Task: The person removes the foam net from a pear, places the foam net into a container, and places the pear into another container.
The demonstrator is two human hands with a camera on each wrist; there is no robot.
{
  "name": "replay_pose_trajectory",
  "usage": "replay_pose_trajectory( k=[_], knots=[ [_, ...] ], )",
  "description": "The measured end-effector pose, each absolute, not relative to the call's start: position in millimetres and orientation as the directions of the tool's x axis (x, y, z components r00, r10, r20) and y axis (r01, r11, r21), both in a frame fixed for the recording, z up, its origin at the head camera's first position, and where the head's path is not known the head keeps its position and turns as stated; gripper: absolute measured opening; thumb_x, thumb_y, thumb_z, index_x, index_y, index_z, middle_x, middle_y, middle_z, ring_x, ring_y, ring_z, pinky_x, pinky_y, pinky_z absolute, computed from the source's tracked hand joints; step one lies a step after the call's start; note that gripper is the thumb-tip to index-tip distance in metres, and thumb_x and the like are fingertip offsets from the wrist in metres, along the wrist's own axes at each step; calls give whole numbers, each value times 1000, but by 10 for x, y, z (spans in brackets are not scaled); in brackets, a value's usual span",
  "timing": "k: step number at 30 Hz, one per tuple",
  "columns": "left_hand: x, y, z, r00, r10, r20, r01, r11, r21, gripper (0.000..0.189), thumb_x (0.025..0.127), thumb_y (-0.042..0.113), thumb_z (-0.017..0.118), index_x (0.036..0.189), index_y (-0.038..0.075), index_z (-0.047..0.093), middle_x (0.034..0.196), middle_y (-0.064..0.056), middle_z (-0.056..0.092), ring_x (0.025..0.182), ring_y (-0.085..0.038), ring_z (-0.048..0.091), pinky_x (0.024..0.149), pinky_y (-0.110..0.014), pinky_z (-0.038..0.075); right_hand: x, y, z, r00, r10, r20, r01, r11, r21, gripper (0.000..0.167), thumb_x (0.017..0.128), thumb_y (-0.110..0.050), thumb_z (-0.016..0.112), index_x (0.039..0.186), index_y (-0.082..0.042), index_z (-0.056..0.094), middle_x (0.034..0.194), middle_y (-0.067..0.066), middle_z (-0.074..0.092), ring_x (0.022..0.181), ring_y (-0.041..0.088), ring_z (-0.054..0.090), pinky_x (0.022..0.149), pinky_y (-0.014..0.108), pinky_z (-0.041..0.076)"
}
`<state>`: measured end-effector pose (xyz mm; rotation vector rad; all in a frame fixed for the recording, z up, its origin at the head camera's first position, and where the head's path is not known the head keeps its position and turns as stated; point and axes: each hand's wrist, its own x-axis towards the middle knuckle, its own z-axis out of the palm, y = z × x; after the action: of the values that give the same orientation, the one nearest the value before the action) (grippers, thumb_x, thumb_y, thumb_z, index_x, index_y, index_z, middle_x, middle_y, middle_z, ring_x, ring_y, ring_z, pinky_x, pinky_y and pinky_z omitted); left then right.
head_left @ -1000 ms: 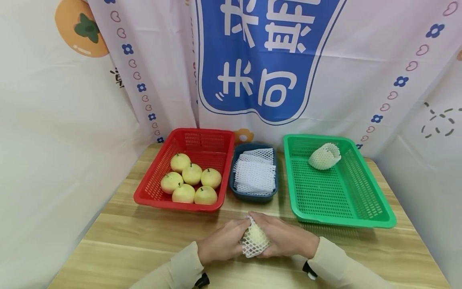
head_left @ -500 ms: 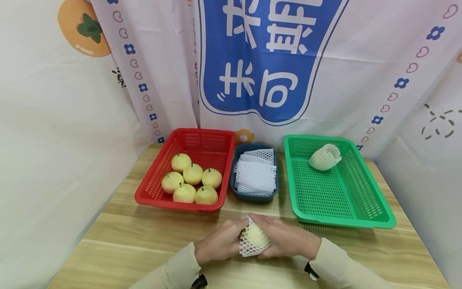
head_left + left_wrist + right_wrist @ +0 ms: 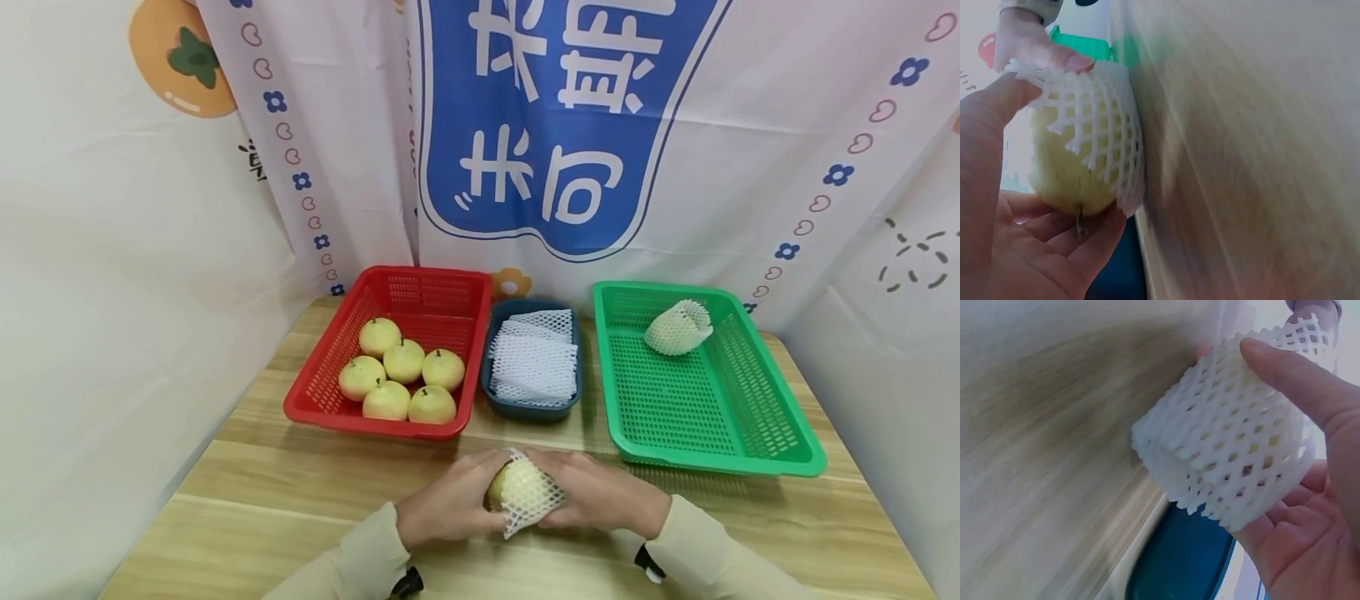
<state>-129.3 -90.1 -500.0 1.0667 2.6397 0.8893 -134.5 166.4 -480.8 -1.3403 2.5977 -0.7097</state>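
A pale yellow pear (image 3: 1066, 162), round with a short stem, is partly inside a white foam net sleeve (image 3: 1235, 419) between both hands, low over the table. My left hand (image 3: 453, 504) grips its bare stem end, thumb on one side and fingers on the other. My right hand (image 3: 611, 497) holds the net-covered end, its thumb pressed on the mesh. In the right wrist view the net's loose edge hangs wide past the fruit. The left wrist view shows the net covering one side of the pear, its stem end bare.
A red basket (image 3: 480, 367) with several bare pears stands at the back left. Beside it, a dark blue tray (image 3: 534, 412) holds stacked foam nets (image 3: 534, 362). On the right, a green basket (image 3: 806, 458) contains one netted pear (image 3: 678, 327). Behind hangs a printed cloth (image 3: 360, 167).
My left hand has shifted slightly left and more of the bare pear shows beside it. The net's lower edge has turned a little. My right hand stays nearly in place.
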Motion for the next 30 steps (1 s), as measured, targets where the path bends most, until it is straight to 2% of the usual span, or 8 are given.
replay_pose_trajectory(
  k=[4, 8, 10, 12, 16, 22, 26, 30],
  knots=[
    [-1301, -855, -5030, -732, 679, 55, 578, 578, 576, 81, 82, 14, 80, 155, 6, 46, 148, -4, 61, 119, -6, 61, 103, -27, 56, -1361, 1649, -4809, -586, -803, 113, -740, 473, -479, 83, 89, -27, 85, 158, -9, 42, 141, 7, 69, 116, 9, 68, 95, 27, 59],
    [-1313, -863, -5025, -738, 672, 68, 577, 575, 580, 78, 80, 8, 82, 152, 6, 50, 145, -3, 65, 118, -6, 63, 102, -28, 57, -1353, 1652, -4793, -591, -802, 89, -720, 474, -508, 83, 90, -30, 84, 159, -13, 42, 134, 5, 72, 111, 5, 68, 92, 25, 59],
    [-1317, -881, -5008, -738, 670, 78, 578, 569, 585, 75, 80, 10, 85, 148, 6, 54, 140, -2, 67, 114, -5, 64, 100, -27, 58, -1344, 1661, -4783, -591, -802, 84, -719, 476, -507, 81, 92, -30, 83, 160, -13, 43, 130, 5, 74, 109, 6, 70, 91, 25, 60],
    [-1323, -907, -4990, -737, 670, 89, 581, 562, 589, 70, 79, 13, 87, 142, 7, 58, 133, -1, 70, 109, -4, 64, 96, -25, 58, -1335, 1673, -4767, -587, -805, 86, -727, 478, -494, 72, 95, -26, 79, 158, -12, 47, 125, 6, 76, 108, 8, 72, 89, 25, 61],
    [-1338, -967, -4960, -750, 655, 93, 572, 572, 588, 64, 77, 16, 90, 134, 9, 62, 123, 1, 72, 103, -3, 64, 91, -23, 57, -1329, 1700, -4730, -585, -805, 100, -741, 481, -468, 52, 101, -15, 71, 151, -13, 57, 127, 6, 77, 110, 9, 73, 90, 26, 62],
    [-1350, -1049, -4910, -775, 626, 87, 540, 584, 606, 71, 78, 26, 92, 139, 5, 62, 132, -4, 72, 109, -7, 66, 94, -26, 59, -1343, 1764, -4679, -582, -805, 117, -749, 475, -462, 45, 102, -6, 67, 144, -20, 66, 125, -2, 78, 105, 4, 73, 86, 23, 62],
    [-1354, -1098, -4882, -789, 610, 71, 510, 587, 629, 73, 81, 40, 91, 141, 9, 63, 132, -1, 72, 107, -6, 64, 91, -24, 58, -1340, 1839, -4648, -591, -790, 161, -760, 480, -439, 40, 97, 0, 69, 128, -25, 75, 113, -8, 80, 90, -1, 71, 75, 16, 59],
    [-1363, -1143, -4892, -796, 603, 59, 496, 592, 635, 76, 82, 47, 90, 142, 11, 63, 134, 1, 71, 108, -6, 63, 92, -25, 57, -1301, 1914, -4554, -626, -760, 174, -744, 517, -424, 41, 89, 6, 70, 117, -22, 80, 106, -8, 80, 74, -6, 61, 63, 12, 50]
  ],
)
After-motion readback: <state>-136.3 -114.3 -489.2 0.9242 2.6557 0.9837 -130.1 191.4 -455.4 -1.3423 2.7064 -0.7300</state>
